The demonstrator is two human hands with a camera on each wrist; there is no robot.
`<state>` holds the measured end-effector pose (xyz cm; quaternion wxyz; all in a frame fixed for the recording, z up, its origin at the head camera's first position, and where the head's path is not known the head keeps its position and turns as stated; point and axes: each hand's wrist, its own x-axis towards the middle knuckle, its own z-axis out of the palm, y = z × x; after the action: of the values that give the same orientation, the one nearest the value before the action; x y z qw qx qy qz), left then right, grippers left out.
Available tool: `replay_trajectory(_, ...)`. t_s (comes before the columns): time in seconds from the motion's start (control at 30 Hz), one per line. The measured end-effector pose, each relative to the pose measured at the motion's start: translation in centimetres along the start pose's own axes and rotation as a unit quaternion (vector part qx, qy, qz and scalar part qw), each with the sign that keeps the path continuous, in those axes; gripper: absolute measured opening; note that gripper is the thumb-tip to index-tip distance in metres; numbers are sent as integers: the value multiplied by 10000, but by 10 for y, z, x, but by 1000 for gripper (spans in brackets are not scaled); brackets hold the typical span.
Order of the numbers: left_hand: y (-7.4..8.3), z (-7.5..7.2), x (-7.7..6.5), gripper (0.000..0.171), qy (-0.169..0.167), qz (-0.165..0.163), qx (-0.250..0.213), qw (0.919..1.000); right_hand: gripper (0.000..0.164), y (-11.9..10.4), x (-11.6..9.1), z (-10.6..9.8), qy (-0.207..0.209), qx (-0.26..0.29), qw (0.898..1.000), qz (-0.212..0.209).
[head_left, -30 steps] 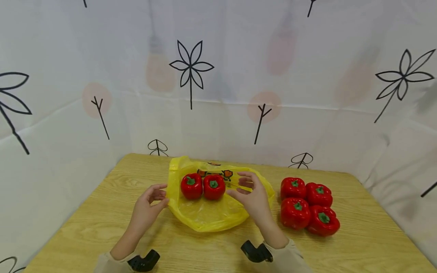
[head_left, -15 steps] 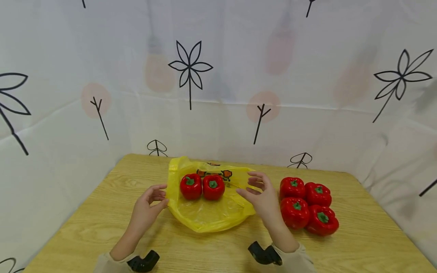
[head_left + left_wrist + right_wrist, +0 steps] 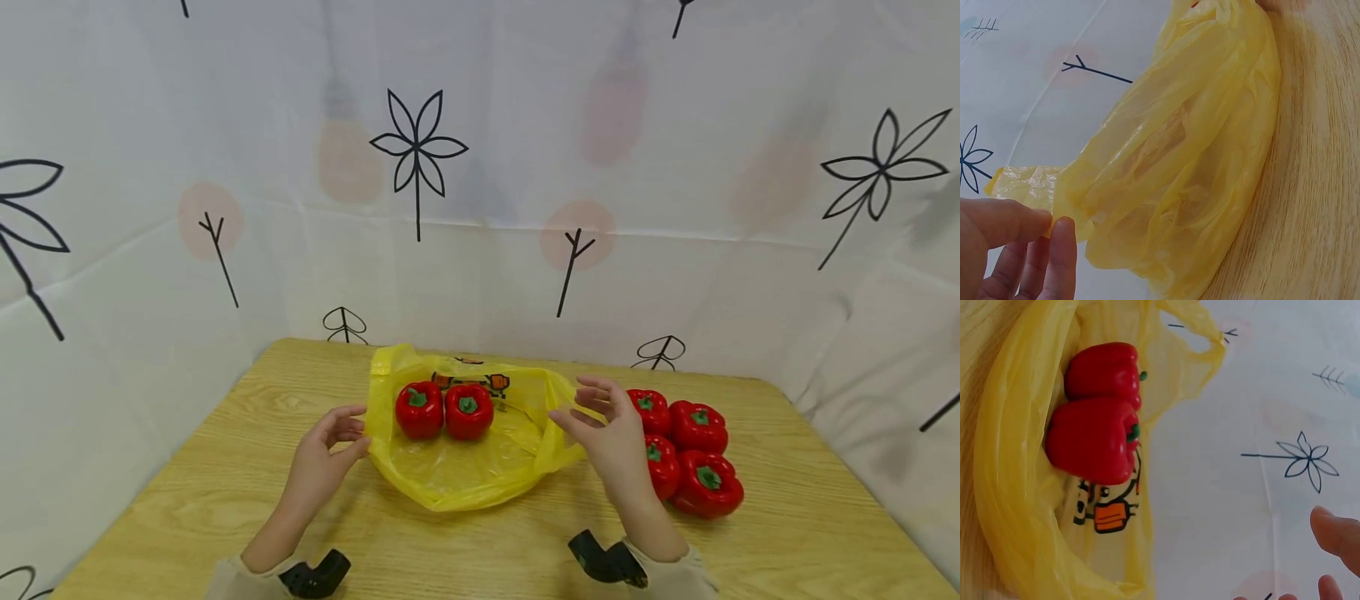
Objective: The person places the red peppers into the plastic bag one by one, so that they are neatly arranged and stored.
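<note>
In the head view, a yellow plastic bag [image 3: 450, 487] lies with its mouth spread on the table. Two red bell peppers [image 3: 469, 412] with green stems sit side by side inside it. My left hand [image 3: 322, 454] pinches the bag's left rim between thumb and fingers, as the left wrist view confirms. My right hand [image 3: 618, 442] hovers at the bag's right side, fingers loosely bent and holding nothing; in the right wrist view its thumb [image 3: 1338, 534] is apart from the bag. Just right of that hand, a cluster of red bell peppers [image 3: 708, 485] is partly hidden behind it.
The wood-grain table [image 3: 480, 558] is backed by a white cloth [image 3: 480, 283] printed with plant drawings. Black camera mounts [image 3: 606, 560] sit at both wrists, by the beige sleeves [image 3: 671, 579].
My right hand has moved right, away from above the bag toward the loose peppers, now covering part of the nearer ones. The left hand and the peppers have stayed put.
</note>
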<state>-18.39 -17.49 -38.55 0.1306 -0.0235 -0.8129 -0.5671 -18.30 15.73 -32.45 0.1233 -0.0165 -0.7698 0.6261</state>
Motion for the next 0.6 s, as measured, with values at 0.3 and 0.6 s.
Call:
replay_trajectory(0.3, 0, 0, 0, 37, 5, 1, 4, 10000, 55, 0, -1, -14, 134, -188, 9997, 26)
replay_trajectory(0.6, 0, -1, 0, 37, 8, -6, 36, 10000, 55, 5, -3, -29, 386, -301, 9988, -39)
